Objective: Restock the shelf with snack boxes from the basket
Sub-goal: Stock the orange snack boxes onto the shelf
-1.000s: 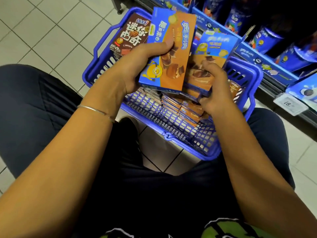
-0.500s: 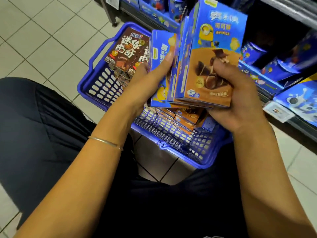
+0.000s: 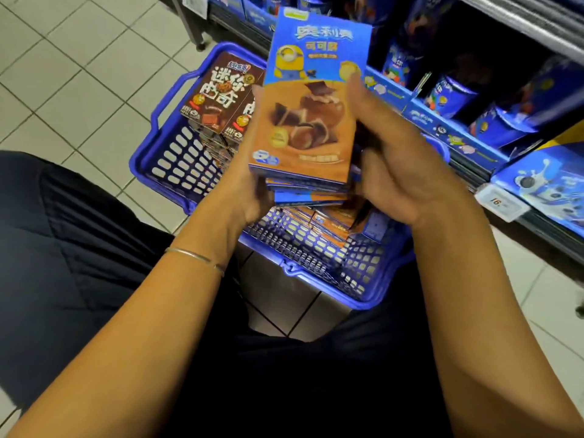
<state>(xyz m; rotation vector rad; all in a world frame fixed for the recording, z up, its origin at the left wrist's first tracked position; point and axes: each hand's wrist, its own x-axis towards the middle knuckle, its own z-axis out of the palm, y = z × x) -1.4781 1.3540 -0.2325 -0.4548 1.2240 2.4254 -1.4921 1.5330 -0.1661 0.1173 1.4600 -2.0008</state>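
Squared up from its earlier fan, the stack of snack boxes (image 3: pixel 303 128) hangs over the blue basket (image 3: pixel 162 139) beside the shelf (image 3: pixel 442 134); left hand (image 3: pixel 249 191) cups its lower-left corner, right hand (image 3: pixel 398 172) presses its right edge, fingers nearly straight.

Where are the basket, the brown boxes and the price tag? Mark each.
basket (image 3: pixel 142 165), head view, left wall.
brown boxes (image 3: pixel 221 93), head view, front of the left box.
price tag (image 3: pixel 501 202), head view, white face.
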